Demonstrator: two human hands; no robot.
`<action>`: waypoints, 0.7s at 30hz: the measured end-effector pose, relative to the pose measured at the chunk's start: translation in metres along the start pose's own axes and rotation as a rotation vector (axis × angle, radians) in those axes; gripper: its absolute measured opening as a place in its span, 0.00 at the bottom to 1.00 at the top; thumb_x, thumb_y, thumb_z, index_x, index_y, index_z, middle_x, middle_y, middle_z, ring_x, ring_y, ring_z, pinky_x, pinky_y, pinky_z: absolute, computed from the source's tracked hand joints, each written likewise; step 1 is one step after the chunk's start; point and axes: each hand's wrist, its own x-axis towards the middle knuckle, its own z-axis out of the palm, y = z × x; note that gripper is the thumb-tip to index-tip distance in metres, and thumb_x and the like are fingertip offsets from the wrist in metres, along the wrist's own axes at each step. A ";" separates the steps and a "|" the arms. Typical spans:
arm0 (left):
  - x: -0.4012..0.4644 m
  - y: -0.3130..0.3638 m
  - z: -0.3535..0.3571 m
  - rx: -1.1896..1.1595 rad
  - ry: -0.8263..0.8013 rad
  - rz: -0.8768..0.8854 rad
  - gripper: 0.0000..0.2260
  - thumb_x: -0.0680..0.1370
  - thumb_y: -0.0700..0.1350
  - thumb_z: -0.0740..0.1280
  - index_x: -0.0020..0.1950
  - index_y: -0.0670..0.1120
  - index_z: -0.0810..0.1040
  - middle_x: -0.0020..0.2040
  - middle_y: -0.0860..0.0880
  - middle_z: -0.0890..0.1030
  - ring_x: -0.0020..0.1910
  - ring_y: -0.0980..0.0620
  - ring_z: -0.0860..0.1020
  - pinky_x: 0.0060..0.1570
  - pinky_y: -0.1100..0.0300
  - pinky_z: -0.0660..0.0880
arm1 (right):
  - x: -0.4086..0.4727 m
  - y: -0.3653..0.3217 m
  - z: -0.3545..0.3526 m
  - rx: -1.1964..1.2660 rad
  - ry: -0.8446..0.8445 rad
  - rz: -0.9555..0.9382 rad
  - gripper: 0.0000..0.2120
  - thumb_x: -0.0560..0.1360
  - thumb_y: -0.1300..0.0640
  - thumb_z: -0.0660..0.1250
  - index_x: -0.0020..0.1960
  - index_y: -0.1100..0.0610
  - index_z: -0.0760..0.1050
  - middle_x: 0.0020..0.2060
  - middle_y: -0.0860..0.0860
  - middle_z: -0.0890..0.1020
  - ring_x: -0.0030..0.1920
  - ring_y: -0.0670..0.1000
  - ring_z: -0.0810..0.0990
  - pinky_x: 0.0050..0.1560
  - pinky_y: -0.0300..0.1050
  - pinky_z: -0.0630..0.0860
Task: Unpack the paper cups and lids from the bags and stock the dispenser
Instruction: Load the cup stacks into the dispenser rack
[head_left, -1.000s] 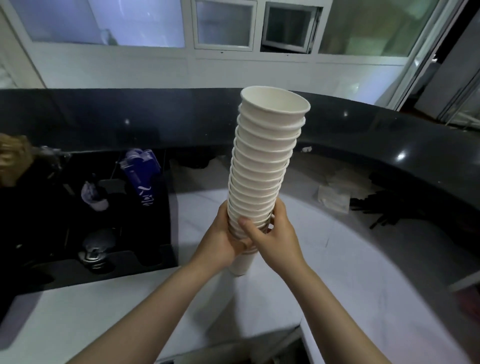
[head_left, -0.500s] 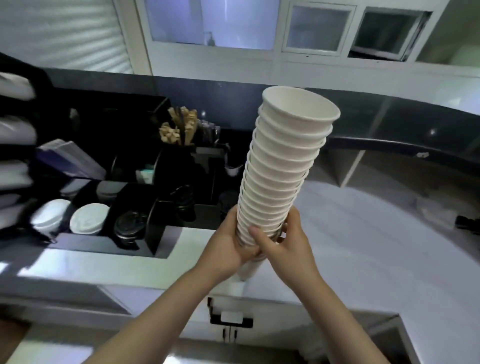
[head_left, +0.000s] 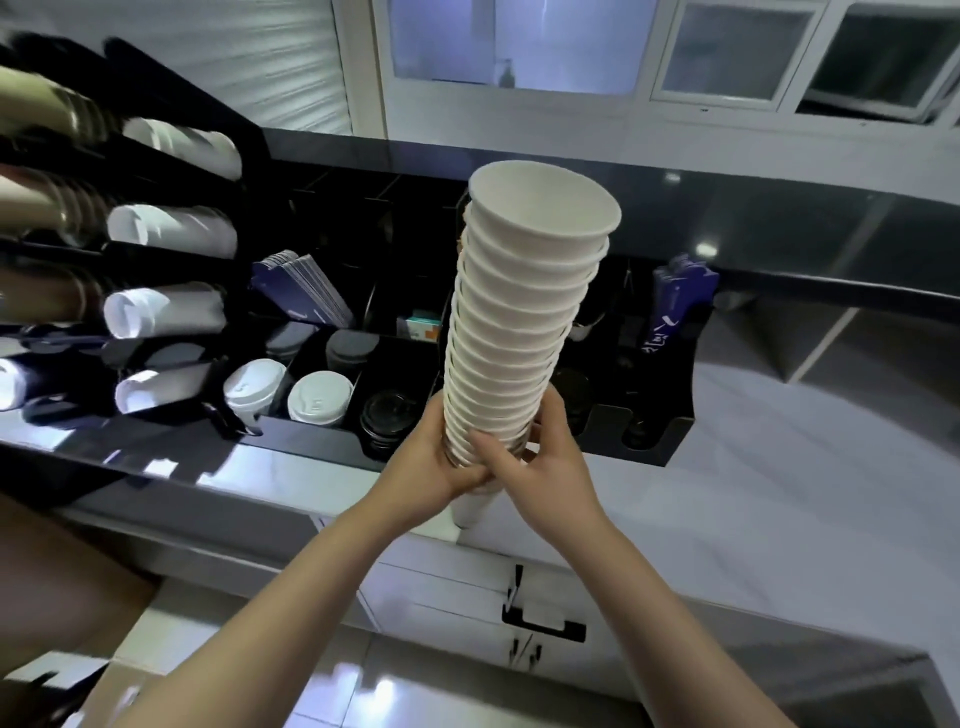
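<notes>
Both hands clasp the bottom of a tall stack of white paper cups (head_left: 519, 322): the left hand (head_left: 434, 460) wraps its fingers round the left side, the right hand (head_left: 545, 462) curls round the right and front. The stack stands nearly upright, mouths up, tilting slightly right, held in the air in front of the black dispenser (head_left: 171, 291). To the stack's left, the dispenser's slanted racks hold rows of cups; white lids (head_left: 288, 392) and black lids (head_left: 387, 415) sit in its lower compartments, just left of the hands.
</notes>
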 end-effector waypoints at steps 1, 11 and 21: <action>0.001 0.000 -0.004 0.007 0.000 0.001 0.35 0.72 0.43 0.77 0.66 0.69 0.61 0.58 0.72 0.77 0.58 0.69 0.77 0.51 0.69 0.76 | 0.003 -0.001 0.002 -0.006 -0.009 -0.009 0.30 0.73 0.54 0.75 0.65 0.33 0.63 0.60 0.36 0.78 0.59 0.37 0.77 0.57 0.38 0.77; 0.021 -0.015 -0.028 0.039 -0.021 -0.094 0.38 0.70 0.43 0.76 0.67 0.72 0.60 0.62 0.69 0.76 0.64 0.65 0.74 0.66 0.53 0.74 | 0.030 0.009 0.002 -0.058 -0.135 0.051 0.30 0.72 0.42 0.74 0.70 0.39 0.65 0.63 0.38 0.76 0.63 0.39 0.75 0.64 0.50 0.76; 0.013 -0.030 -0.028 -0.148 -0.071 -0.123 0.39 0.71 0.41 0.76 0.72 0.64 0.57 0.70 0.64 0.71 0.69 0.65 0.70 0.64 0.63 0.72 | 0.033 0.012 0.003 -0.104 -0.161 0.022 0.27 0.71 0.46 0.76 0.64 0.51 0.67 0.58 0.40 0.79 0.58 0.39 0.79 0.60 0.43 0.77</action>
